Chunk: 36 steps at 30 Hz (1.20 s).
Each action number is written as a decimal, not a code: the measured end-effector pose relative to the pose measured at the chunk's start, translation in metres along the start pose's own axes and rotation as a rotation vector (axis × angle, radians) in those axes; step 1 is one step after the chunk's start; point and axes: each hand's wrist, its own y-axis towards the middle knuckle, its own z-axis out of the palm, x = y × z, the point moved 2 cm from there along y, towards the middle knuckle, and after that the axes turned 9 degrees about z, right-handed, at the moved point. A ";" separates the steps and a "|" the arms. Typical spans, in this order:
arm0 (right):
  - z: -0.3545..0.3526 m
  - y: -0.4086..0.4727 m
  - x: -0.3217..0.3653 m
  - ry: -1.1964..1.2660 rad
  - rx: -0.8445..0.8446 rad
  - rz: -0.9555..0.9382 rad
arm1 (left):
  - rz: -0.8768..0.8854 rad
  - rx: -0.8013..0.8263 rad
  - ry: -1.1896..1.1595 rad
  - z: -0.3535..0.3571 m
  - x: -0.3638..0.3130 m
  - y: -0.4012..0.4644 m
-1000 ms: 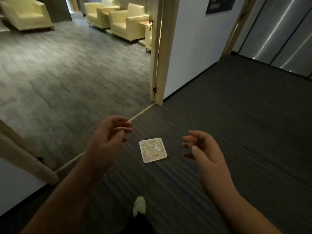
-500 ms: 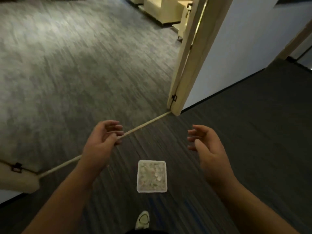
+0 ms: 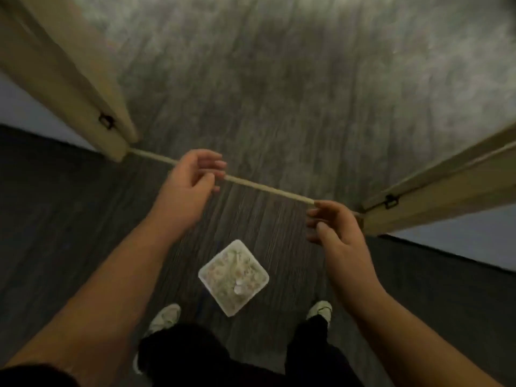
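Note:
A square white container (image 3: 213, 293) with pale, mixed contents lies on the dark carpet just ahead of my feet. My left hand (image 3: 192, 182) hovers above and to the left of it, fingers loosely curled, holding nothing. My right hand (image 3: 337, 233) hovers above and to its right, also loosely curled and holding nothing. Neither hand touches the container. The picture is blurred by motion.
A pale threshold strip (image 3: 265, 188) crosses the floor between a left door frame (image 3: 69, 88) and a right door frame (image 3: 432, 199). Lighter grey carpet lies beyond it. My left shoe (image 3: 164, 317) and right shoe (image 3: 319, 310) flank the container.
The view has tilted steeply down and turned to face the doorway. The container has slid from ahead of my hands to between my feet. Both hands stay raised, holding nothing.

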 end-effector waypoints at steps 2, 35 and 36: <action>-0.008 0.025 -0.009 -0.035 0.101 0.056 | -0.096 -0.126 0.012 0.014 0.010 -0.013; 0.258 0.383 -0.759 -0.892 0.278 0.046 | -1.110 -0.802 0.574 0.114 0.857 -0.286; 0.259 0.384 -0.760 -0.842 0.265 0.072 | -1.089 -0.846 0.546 0.113 0.855 -0.285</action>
